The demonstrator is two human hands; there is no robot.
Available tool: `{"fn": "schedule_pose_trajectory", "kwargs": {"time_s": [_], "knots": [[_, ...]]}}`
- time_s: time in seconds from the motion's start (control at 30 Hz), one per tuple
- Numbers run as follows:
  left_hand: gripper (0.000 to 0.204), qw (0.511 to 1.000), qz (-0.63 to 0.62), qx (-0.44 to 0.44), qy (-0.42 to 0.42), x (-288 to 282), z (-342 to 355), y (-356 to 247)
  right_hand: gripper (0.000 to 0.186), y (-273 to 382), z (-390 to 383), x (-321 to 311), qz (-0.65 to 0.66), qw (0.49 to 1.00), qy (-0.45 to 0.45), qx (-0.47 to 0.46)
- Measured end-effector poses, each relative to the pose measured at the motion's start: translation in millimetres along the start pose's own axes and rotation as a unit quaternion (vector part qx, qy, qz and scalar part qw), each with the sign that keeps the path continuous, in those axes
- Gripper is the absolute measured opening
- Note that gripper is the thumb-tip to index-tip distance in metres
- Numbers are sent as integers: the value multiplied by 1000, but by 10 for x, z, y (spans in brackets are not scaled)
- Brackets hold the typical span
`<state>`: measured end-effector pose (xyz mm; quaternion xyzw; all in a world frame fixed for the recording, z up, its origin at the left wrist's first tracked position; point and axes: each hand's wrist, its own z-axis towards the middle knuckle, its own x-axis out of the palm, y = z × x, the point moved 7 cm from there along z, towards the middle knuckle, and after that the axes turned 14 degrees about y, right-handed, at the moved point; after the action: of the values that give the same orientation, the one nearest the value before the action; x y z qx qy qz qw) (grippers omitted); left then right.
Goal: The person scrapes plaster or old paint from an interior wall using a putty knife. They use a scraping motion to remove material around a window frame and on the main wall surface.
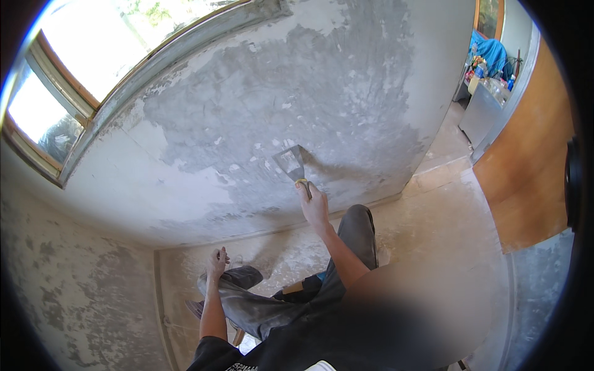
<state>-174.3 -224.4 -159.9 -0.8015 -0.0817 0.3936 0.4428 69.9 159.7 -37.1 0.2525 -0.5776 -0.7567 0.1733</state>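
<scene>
My right hand (315,207) is wrapped round the handle of a putty knife (289,162). The wide metal blade lies against or just off the patchy grey and white wall (247,117); which of the two I cannot tell. Pale patches show where the wall's coating has come away or differs. My left hand (216,263) rests near my left knee, its dusty fingers curled in. Whatever those fingers hold, if anything, is too small to make out.
A window (93,117) opens in the wall at upper left. At right stands a wooden door (526,154), beside a doorway with a blue cloth (492,55) and bottles on a cabinet (486,117). White dust and flakes cover the floor (427,229). My bent legs are close to the wall.
</scene>
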Motion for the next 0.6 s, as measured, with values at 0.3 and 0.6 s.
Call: {"fn": "schedule_pose_trajectory", "kwargs": {"time_s": [0.3,0.6], "knots": [[45,999,48,13,-1,34,48,-21,41,50,138,-208,-145,989,-4,-24],[46,997,81,-9,8,77,48,-102,52,303,300,-497,-259,963,73,25]]}}
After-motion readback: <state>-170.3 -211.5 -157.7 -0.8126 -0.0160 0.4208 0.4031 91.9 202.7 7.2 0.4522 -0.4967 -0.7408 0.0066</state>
